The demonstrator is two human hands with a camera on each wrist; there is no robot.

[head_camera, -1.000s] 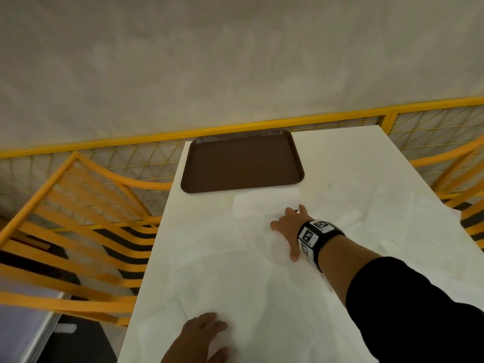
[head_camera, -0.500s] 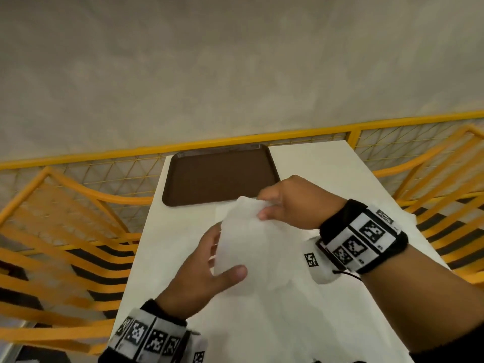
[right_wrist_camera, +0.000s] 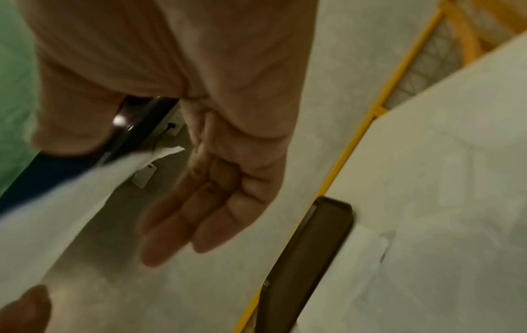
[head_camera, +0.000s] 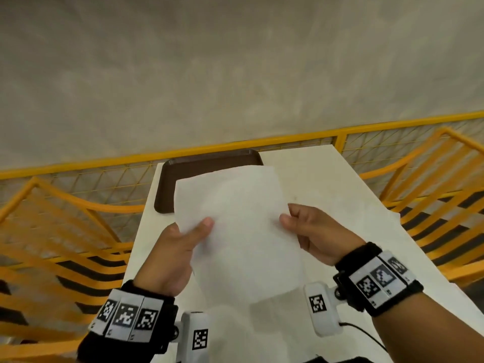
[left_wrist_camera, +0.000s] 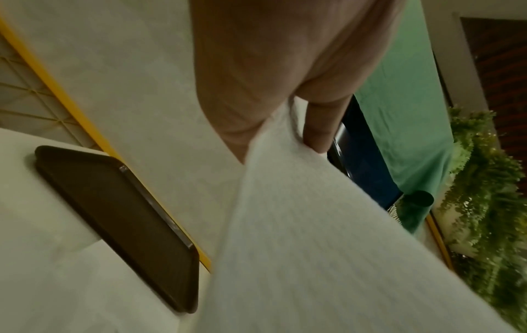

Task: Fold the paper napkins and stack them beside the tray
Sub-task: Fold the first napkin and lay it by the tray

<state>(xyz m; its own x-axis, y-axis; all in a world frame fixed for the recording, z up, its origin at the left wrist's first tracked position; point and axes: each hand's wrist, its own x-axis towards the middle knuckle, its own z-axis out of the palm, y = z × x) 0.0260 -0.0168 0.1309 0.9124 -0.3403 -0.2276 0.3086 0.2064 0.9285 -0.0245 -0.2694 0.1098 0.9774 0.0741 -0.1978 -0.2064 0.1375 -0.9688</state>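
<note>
Item: thin white paper napkin (head_camera: 238, 231), unfolded, held up above the white table (head_camera: 327, 184). Left hand (head_camera: 174, 255) pinched its left edge, thumb in front. Right hand (head_camera: 317, 234) pinched its right edge. Dark brown rectangular plastic tray (head_camera: 167, 189) lay beyond, at the table's far-left corner.

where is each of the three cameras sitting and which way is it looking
Head: worn high, looks forward and down at the napkin, held by left hand and right hand.
Left wrist: looks along the palm at fingers pinching the napkin.
Right wrist: looks along the right hand; napkin edge at left.
All three share the brown tray on the white table.
</note>
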